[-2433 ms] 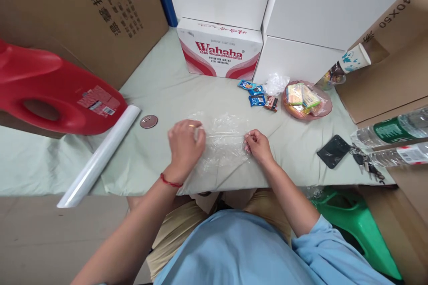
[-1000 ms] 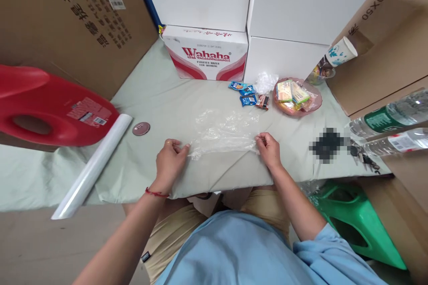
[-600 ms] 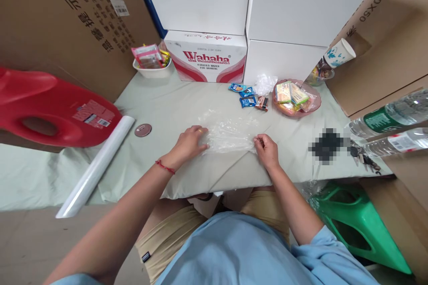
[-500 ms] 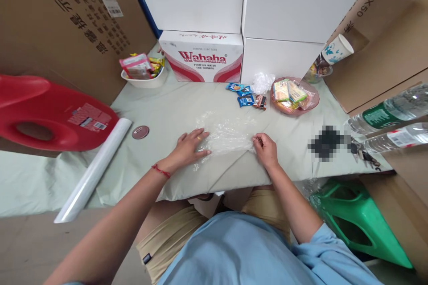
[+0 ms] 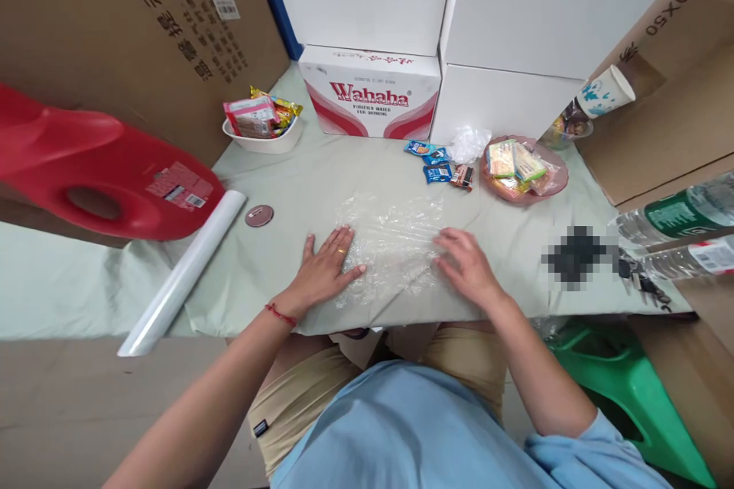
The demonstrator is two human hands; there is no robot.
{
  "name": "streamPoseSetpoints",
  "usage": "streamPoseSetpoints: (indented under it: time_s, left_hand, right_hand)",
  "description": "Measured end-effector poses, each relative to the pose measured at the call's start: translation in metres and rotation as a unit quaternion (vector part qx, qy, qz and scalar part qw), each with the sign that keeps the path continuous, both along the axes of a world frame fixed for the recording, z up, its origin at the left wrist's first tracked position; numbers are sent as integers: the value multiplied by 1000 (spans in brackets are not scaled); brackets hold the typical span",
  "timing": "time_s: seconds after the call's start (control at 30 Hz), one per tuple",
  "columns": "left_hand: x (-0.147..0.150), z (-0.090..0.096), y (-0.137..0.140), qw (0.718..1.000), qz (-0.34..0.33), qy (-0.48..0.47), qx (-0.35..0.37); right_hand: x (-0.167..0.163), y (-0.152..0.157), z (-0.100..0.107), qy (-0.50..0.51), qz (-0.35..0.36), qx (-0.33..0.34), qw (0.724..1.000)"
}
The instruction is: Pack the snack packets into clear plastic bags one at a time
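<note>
A crinkled sheet of clear plastic film lies spread on the pale green tablecloth in front of me. My left hand rests flat on the film's left edge, fingers spread; a ring and a red cord bracelet show on it. At the right edge of the film is my right hand, its fingers bent but apart, with nothing visible between them. Whether those fingertips touch the film I cannot tell.
A white roll and a red jug are at left, near a round brown disc. Snack packets lie by a pink bowl and a white bowl. Behind stands a Wahaba box; bottles are at right.
My right hand has opened from a pinch at the film's right edge. The film lies wider toward the table's front, and my left hand is flatter. The view has shifted left.
</note>
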State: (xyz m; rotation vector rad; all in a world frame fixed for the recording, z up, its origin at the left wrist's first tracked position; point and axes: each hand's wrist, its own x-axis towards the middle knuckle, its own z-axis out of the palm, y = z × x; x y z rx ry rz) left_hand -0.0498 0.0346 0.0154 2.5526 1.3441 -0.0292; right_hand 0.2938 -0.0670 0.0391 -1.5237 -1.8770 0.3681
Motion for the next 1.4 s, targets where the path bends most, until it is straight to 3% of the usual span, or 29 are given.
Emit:
streamPoseSetpoints:
  time_s: [0.07,0.13,0.23,0.3,0.37,0.47,0.6,0.73,0.83,0.9,1.0,1.1,1.27,1.4]
  left_hand:
    - [0,0,-4,1000,16,-14,10]
    - [-2,0,-12,999,26,-19,36]
    - [-4,-3,-28,997,26,-28,68]
    - [-5,-5,-37,996,28,-43,77]
    - [-6,-5,-44,994,27,-64,81]
    - [-9,-4,-47,991,29,-102,76]
    - [-11,-2,-46,988,35,-138,59]
    - [-11,-3,-44,986,37,-152,49]
    - [-12,-3,-44,985,40,-160,48]
    - [-12,-4,-44,983,44,-172,44]
    - [-12,-4,-43,979,48,-193,39]
    - [-12,-5,-43,979,46,-194,42]
    - [-12,-5,-43,984,43,-165,51]
    - [-12,-5,-42,989,32,-128,63]
  right_hand:
    - [-7,-14,2,-34,133,-57,989]
    - [-4,-27,3,-38,195,-112,974]
    - [14,-29,11,-12,159,-145,976]
    - [21,-11,20,-7,106,-136,985]
    - [13,23,29,-12,66,-121,990]
    - [-32,95,36,-26,68,-105,992]
    - [-130,214,33,-133,150,-67,977]
    - [-230,328,29,-191,147,24,970]
    - [-280,383,26,-221,146,38,964]
    - [-295,398,23,-254,133,16,958]
    - [-295,389,18,-291,97,14,952]
    - [-275,356,14,-306,103,33,946]
    - [-215,270,11,-275,128,51,952]
    - [-160,203,15,-149,101,75,981]
